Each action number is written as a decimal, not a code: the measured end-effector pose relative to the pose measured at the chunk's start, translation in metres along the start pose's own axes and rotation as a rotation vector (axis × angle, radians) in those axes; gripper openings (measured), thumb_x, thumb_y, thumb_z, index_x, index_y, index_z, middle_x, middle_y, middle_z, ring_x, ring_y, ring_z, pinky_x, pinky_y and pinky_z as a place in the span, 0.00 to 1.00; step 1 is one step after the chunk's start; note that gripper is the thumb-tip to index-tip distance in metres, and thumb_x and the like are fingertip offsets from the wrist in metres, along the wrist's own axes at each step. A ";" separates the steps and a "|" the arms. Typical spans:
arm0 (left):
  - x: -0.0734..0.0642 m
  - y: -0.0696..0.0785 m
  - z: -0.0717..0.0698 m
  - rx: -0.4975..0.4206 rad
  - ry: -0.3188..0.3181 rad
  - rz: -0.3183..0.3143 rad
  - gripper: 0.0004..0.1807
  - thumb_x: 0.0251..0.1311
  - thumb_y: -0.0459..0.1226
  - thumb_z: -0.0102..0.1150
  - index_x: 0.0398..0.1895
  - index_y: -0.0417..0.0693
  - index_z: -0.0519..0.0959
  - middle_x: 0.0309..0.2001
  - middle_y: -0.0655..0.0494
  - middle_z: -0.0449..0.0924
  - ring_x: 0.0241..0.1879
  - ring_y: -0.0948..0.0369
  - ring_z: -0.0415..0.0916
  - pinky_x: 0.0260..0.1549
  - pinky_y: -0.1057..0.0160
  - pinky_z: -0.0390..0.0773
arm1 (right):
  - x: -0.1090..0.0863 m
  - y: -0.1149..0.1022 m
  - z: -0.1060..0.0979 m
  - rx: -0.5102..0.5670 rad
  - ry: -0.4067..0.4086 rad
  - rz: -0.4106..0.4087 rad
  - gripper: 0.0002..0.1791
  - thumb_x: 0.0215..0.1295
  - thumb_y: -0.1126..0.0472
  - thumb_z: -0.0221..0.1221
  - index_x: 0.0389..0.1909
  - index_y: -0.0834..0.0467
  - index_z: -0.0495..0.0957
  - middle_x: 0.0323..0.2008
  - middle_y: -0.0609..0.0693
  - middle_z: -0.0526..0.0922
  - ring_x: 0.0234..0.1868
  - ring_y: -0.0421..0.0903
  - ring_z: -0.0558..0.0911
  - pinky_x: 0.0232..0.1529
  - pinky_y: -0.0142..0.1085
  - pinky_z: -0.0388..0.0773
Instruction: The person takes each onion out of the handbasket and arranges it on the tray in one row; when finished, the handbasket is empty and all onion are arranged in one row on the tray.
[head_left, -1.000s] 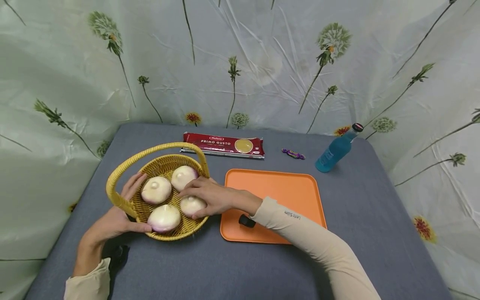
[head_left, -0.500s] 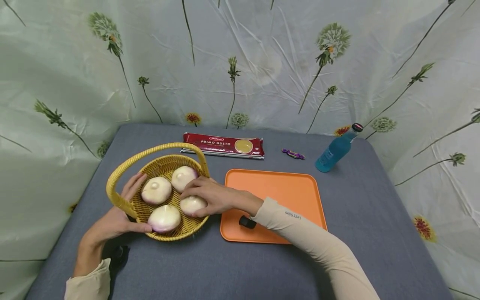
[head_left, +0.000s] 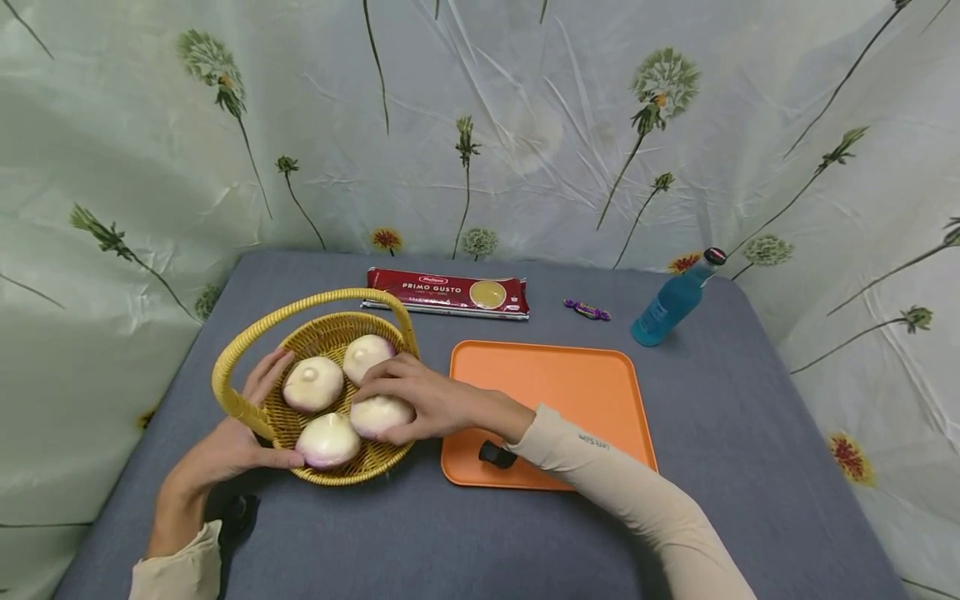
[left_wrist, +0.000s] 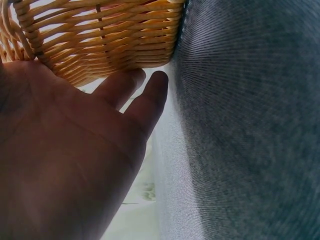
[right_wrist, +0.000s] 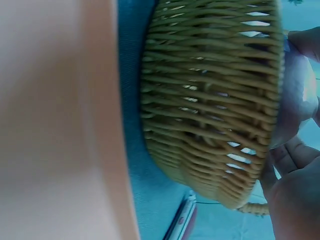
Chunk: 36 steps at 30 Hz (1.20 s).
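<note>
Left hand (head_left: pixel 228 446), fingers spread, rests on the left side of the yellow basket (head_left: pixel 371 463), presumably steadying it, while right hand (head_left: pixel 423 396) pinches the front-right turnip (head_left: pixel 378 417) between thumb and fingers, inside by the rim nearest the orange tray (head_left: pixel 551 375), a hold likely suiting its roundness.

a flat table covered in blue-grey cloth (head_left: pixel 420 542) carries a round yellow wicker basket (head_left: pixel 375 461) at left — just beside it, a rectangular orange tray (head_left: pixel 555 383). farther back lie a long red packet (head_left: pixel 446 293) and a small purple wrapped sweet (head_left: pixel 587 310) — at right, a blue bottle with dark cap (head_left: pixel 667 308).
</note>
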<state>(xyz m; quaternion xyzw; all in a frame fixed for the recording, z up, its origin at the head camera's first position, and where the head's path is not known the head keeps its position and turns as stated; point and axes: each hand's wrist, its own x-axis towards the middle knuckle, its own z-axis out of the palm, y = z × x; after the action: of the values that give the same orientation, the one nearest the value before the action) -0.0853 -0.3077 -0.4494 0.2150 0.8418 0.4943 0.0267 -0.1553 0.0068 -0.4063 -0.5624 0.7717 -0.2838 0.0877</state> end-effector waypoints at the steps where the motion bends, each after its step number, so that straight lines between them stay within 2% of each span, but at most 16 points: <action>1: 0.000 0.000 0.000 0.001 0.001 0.002 0.75 0.28 0.29 0.83 0.82 0.48 0.43 0.80 0.47 0.29 0.76 0.68 0.28 0.62 0.79 0.35 | -0.001 -0.001 -0.001 -0.003 0.010 -0.007 0.26 0.64 0.51 0.66 0.61 0.52 0.77 0.62 0.50 0.73 0.65 0.46 0.67 0.72 0.41 0.55; 8: -0.001 0.000 0.001 0.018 0.009 0.031 0.75 0.27 0.29 0.84 0.81 0.44 0.43 0.80 0.42 0.31 0.76 0.70 0.30 0.60 0.83 0.39 | -0.011 -0.008 -0.008 0.047 0.068 -0.027 0.26 0.63 0.52 0.66 0.62 0.51 0.77 0.62 0.49 0.71 0.62 0.47 0.64 0.60 0.36 0.63; 16: -0.002 -0.001 0.001 0.013 0.008 0.034 0.75 0.26 0.28 0.83 0.81 0.44 0.44 0.79 0.41 0.31 0.76 0.70 0.30 0.60 0.83 0.39 | -0.028 -0.007 -0.015 0.097 0.115 0.002 0.26 0.61 0.52 0.67 0.61 0.51 0.78 0.62 0.49 0.71 0.60 0.45 0.62 0.57 0.35 0.67; 20: -0.003 0.000 0.000 0.007 0.006 0.022 0.75 0.27 0.28 0.83 0.81 0.45 0.44 0.80 0.43 0.31 0.75 0.70 0.30 0.60 0.83 0.38 | -0.036 -0.005 -0.018 0.096 0.117 0.006 0.27 0.61 0.52 0.67 0.62 0.50 0.77 0.63 0.50 0.72 0.60 0.44 0.64 0.56 0.35 0.67; 24: -0.002 0.001 -0.001 0.011 0.008 0.020 0.75 0.27 0.28 0.83 0.81 0.45 0.44 0.80 0.43 0.31 0.75 0.70 0.30 0.60 0.82 0.38 | -0.044 -0.002 -0.023 0.086 0.153 0.003 0.28 0.61 0.52 0.68 0.62 0.50 0.77 0.62 0.50 0.72 0.60 0.44 0.66 0.56 0.35 0.68; 29: 0.000 0.002 0.000 0.019 0.010 0.030 0.75 0.27 0.29 0.84 0.81 0.44 0.44 0.79 0.40 0.32 0.75 0.70 0.30 0.60 0.83 0.39 | -0.056 0.003 -0.028 0.089 0.178 0.047 0.27 0.60 0.52 0.68 0.62 0.48 0.77 0.61 0.46 0.71 0.60 0.43 0.66 0.55 0.36 0.70; 36: 0.001 0.002 0.001 -0.004 0.004 0.029 0.75 0.26 0.27 0.83 0.81 0.44 0.44 0.79 0.41 0.31 0.76 0.67 0.28 0.63 0.79 0.35 | -0.073 0.010 -0.035 0.102 0.189 0.128 0.27 0.61 0.52 0.68 0.61 0.49 0.78 0.61 0.45 0.72 0.60 0.43 0.66 0.55 0.39 0.72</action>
<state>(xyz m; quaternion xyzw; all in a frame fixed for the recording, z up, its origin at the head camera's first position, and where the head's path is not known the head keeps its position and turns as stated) -0.0855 -0.3057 -0.4484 0.2260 0.8378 0.4966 0.0186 -0.1538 0.0881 -0.3967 -0.4775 0.7953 -0.3685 0.0610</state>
